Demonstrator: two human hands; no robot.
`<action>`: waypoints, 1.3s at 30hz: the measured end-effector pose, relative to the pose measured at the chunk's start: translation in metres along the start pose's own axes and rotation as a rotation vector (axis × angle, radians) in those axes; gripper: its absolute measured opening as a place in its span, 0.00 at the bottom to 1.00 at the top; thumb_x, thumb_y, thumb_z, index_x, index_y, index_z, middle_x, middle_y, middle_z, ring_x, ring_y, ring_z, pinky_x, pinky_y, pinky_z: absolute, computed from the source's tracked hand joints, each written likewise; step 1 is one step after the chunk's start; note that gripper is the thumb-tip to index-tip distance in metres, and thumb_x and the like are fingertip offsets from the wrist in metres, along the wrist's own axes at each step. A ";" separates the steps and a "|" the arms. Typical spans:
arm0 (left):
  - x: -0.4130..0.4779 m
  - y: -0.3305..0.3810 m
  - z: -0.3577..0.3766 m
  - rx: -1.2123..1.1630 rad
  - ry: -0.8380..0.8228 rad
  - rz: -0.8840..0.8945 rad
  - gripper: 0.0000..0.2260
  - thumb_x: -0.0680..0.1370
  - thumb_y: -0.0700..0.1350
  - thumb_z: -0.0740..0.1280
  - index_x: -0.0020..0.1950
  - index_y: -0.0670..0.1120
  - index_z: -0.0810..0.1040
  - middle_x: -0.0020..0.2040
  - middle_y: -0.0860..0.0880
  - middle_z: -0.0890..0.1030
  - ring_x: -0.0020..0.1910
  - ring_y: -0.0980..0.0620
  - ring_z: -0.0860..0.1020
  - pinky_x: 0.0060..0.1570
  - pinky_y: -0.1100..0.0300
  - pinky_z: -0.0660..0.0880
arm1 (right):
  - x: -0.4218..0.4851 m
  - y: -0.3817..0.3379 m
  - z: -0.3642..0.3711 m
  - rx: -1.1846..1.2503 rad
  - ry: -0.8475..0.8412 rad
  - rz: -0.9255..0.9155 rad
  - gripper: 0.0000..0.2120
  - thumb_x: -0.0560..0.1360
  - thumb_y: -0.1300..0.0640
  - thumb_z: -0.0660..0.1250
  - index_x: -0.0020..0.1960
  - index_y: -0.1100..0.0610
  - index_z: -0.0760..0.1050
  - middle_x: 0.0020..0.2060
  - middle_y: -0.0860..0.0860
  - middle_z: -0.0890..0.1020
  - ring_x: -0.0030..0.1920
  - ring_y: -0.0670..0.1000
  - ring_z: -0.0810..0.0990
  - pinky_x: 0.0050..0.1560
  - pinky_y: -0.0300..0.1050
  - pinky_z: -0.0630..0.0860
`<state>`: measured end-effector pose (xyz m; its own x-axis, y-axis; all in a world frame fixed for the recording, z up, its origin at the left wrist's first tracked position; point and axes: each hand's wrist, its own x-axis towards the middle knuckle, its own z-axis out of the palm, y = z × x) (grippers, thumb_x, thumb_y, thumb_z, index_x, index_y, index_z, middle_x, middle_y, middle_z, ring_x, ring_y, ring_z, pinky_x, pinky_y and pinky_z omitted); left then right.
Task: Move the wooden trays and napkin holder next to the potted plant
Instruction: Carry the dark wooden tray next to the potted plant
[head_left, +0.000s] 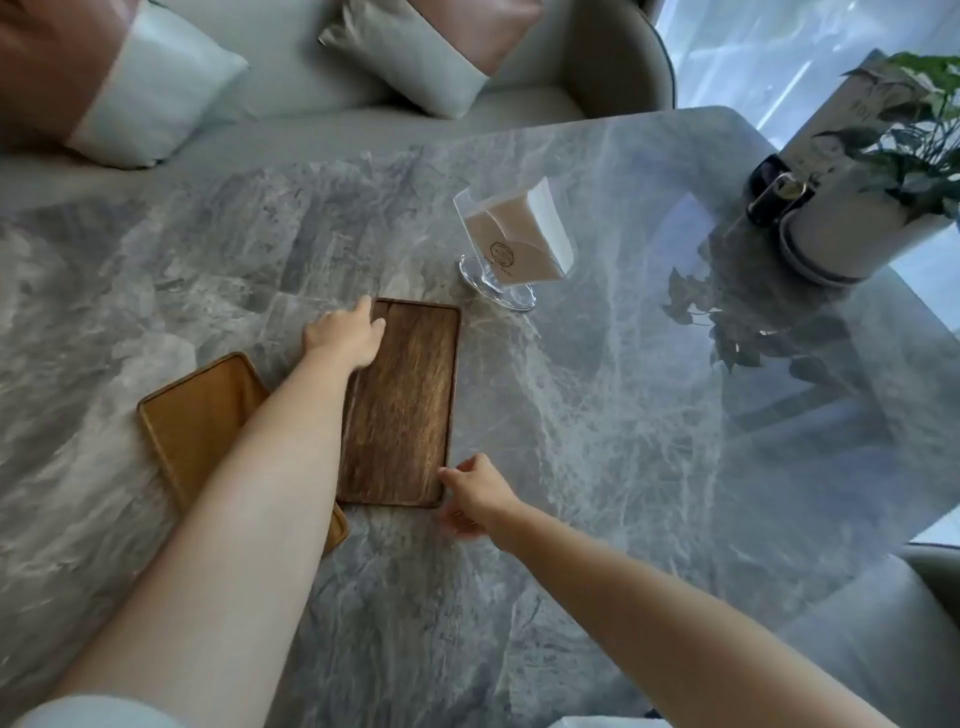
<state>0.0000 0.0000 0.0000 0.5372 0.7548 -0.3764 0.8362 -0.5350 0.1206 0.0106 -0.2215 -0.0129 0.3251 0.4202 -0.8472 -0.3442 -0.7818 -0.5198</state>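
Note:
A dark wooden tray (405, 405) lies flat at the middle of the grey marble table (597, 441). My left hand (345, 335) grips its far left corner, and my right hand (475, 493) grips its near right corner. A lighter wooden tray (200, 415) lies to the left, partly under the dark tray and hidden in part by my left forearm. A clear napkin holder (514, 241) filled with beige napkins stands just beyond the dark tray. The potted plant (872, 208) in a white pot stands at the table's far right.
A black-and-gold object (776, 189) and an upright printed card (852, 114) sit by the pot. A sofa with cushions (415, 47) runs along the far side of the table. A chair seat (878, 623) shows at the near right, beside a bright window.

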 end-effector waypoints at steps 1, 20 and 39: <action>0.002 0.002 -0.002 0.008 -0.016 0.006 0.22 0.81 0.53 0.49 0.74 0.47 0.58 0.68 0.37 0.71 0.67 0.38 0.69 0.62 0.46 0.66 | 0.000 -0.002 0.001 0.014 0.014 0.001 0.10 0.78 0.51 0.58 0.52 0.57 0.62 0.49 0.63 0.79 0.27 0.50 0.76 0.17 0.34 0.70; 0.011 0.007 0.004 -0.012 -0.072 -0.029 0.24 0.81 0.54 0.49 0.72 0.41 0.59 0.69 0.35 0.68 0.67 0.36 0.68 0.63 0.45 0.66 | -0.001 0.013 0.007 0.149 0.065 0.015 0.07 0.78 0.60 0.59 0.42 0.59 0.65 0.33 0.57 0.77 0.18 0.47 0.76 0.18 0.38 0.76; -0.041 0.010 -0.047 -0.209 0.217 -0.191 0.25 0.80 0.56 0.49 0.69 0.40 0.62 0.64 0.32 0.73 0.62 0.33 0.72 0.57 0.45 0.69 | -0.028 0.001 -0.079 0.243 0.163 -0.242 0.18 0.74 0.64 0.67 0.29 0.57 0.64 0.18 0.49 0.70 0.17 0.45 0.69 0.17 0.35 0.69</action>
<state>-0.0086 -0.0185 0.0597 0.3612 0.9088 -0.2090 0.9163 -0.3042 0.2605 0.0704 -0.2702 0.0190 0.5516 0.4851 -0.6786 -0.4330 -0.5288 -0.7300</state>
